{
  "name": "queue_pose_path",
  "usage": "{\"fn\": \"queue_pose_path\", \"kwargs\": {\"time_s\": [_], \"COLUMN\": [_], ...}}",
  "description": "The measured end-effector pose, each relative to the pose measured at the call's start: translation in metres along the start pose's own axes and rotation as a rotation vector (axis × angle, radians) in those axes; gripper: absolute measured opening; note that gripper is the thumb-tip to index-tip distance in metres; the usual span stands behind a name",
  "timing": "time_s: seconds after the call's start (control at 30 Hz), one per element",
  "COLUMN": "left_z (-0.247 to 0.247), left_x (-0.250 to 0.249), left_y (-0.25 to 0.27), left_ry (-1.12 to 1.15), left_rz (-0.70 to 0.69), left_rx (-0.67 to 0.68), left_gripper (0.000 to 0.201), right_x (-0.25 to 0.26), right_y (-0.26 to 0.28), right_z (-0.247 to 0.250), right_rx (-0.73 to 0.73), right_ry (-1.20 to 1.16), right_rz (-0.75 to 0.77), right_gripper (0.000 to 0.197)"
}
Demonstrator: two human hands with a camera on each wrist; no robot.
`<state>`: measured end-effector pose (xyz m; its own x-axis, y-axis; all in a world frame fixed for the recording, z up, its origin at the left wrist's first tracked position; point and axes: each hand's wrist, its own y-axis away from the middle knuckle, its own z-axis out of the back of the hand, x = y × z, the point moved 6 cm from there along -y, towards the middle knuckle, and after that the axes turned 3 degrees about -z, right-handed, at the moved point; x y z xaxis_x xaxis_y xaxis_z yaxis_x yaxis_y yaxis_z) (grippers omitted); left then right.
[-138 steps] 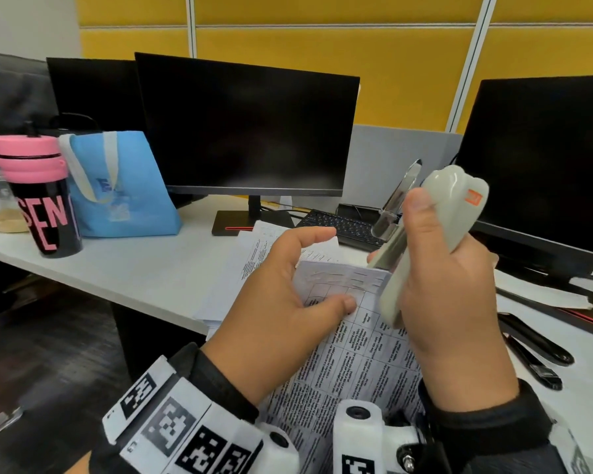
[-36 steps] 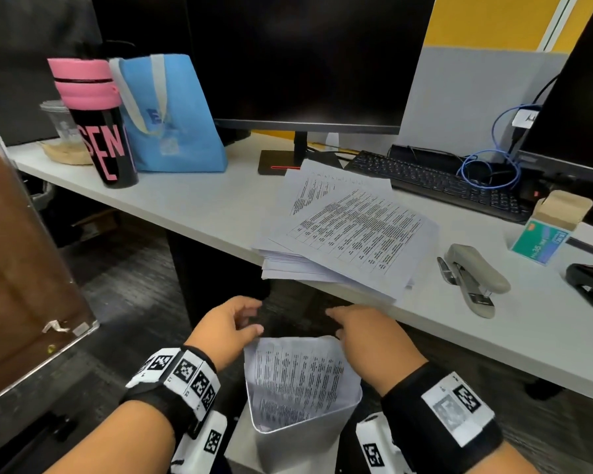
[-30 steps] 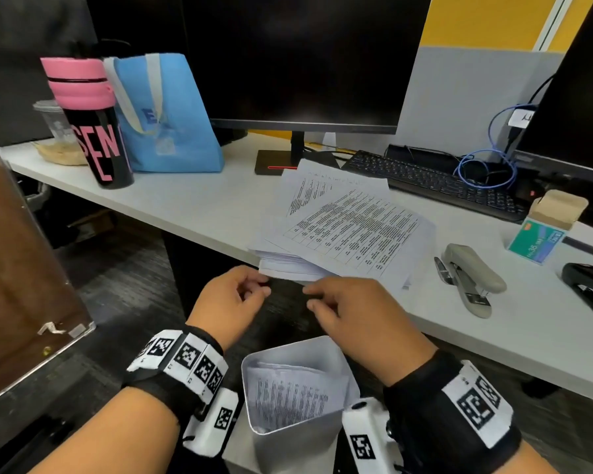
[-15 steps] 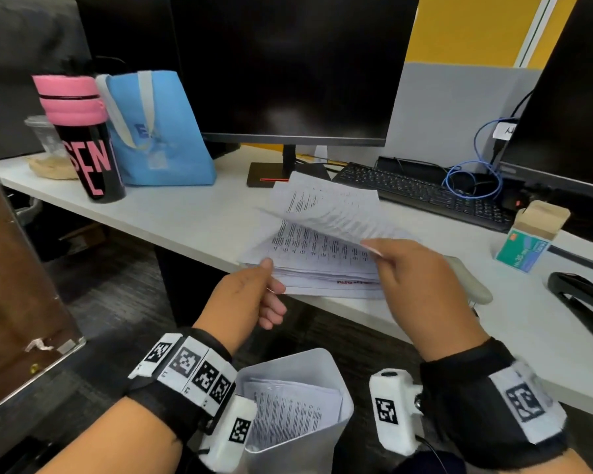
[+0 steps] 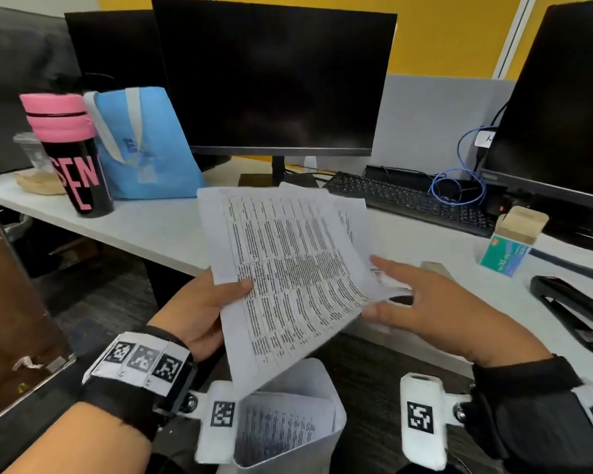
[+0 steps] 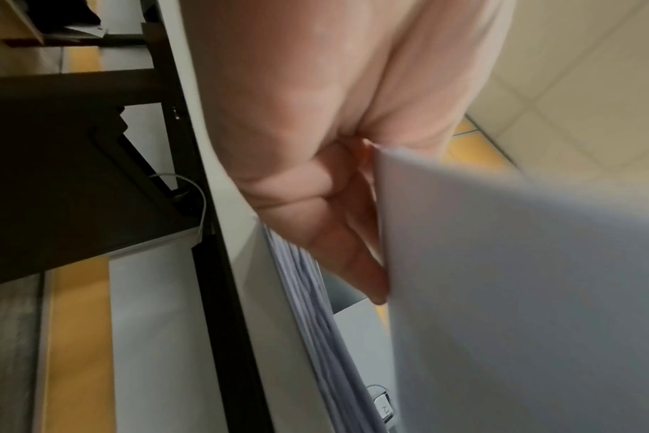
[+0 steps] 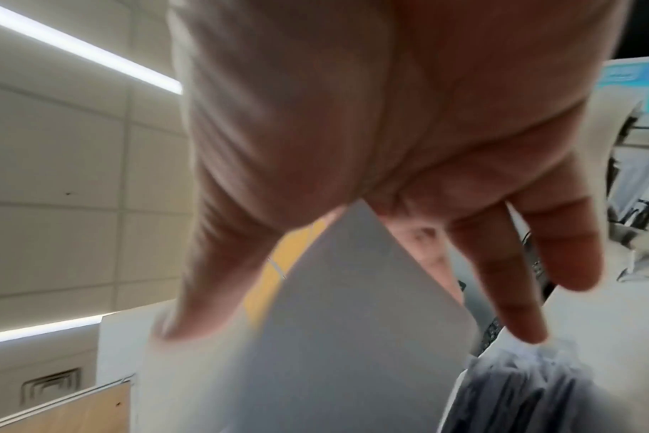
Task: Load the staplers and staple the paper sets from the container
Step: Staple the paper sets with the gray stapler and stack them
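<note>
A printed paper set (image 5: 288,268) is lifted off the desk and tilted towards me. My left hand (image 5: 220,299) pinches its left edge, thumb on top, the other fingers behind the sheets (image 6: 519,278). My right hand (image 5: 421,299) is at the set's right corner with fingers spread and straight; the corner (image 7: 345,293) lies in the fork between thumb and fingers. A grey container (image 5: 326,388) with more printed sheets stands low between my wrists. The grey stapler (image 5: 433,266) is mostly hidden behind my right hand. A black stapler (image 5: 575,309) lies at the right.
A green staple box (image 5: 504,258) stands open on the white desk (image 5: 151,227). Behind are a keyboard (image 5: 408,200), two dark monitors (image 5: 274,80), a blue bag (image 5: 148,148) and a pink-lidded black cup (image 5: 72,155). A paper stack's edge (image 6: 315,307) overhangs the desk.
Both hands left the container and went to the desk stack. The top paper set was lifted and swung upright; my left hand took its left edge and my right hand's fingers spread.
</note>
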<state>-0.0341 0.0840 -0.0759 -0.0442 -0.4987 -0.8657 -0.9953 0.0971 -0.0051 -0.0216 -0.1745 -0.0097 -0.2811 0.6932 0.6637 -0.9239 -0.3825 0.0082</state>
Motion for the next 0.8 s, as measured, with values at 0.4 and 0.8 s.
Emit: {"fn": "queue_pose_path", "kwargs": {"time_s": [0.4,0.8], "left_z": [-0.023,-0.039], "left_x": [-0.008,-0.046], "left_y": [0.005,0.016], "left_ry": [-0.260,-0.457], "left_rz": [-0.187,-0.414], "left_rx": [-0.025,-0.235], "left_gripper": [0.055,0.016], "right_x": [-0.032,-0.056], "right_y": [-0.012,-0.007], "right_z": [0.007,0.042], "right_rx": [-0.276,-0.523], "right_ry": [-0.546,0.403], "right_rz": [-0.091,-0.590], "right_gripper": [0.023,0.045]}}
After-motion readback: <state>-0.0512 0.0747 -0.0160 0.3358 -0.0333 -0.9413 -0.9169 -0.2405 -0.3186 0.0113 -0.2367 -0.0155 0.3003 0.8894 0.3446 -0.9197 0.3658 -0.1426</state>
